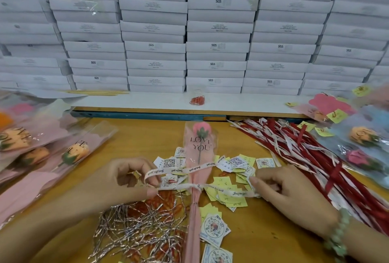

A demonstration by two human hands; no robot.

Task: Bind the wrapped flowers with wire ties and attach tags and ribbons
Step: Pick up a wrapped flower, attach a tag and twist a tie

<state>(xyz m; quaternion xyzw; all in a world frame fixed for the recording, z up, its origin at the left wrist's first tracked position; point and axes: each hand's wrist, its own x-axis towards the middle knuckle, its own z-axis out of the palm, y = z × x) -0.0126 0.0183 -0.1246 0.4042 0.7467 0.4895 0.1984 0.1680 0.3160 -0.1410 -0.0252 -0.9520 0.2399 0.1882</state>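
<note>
Single view, worn on person's head. Faces forward and down over desk (263, 231), close in, arm's reach. Wide-angle lens: stacked white boxes (216, 28) bow across upper half of frame, desk fills lower half. Left hand (130, 176) enters from lower left, right hand (282, 195) from lower right.
</note>
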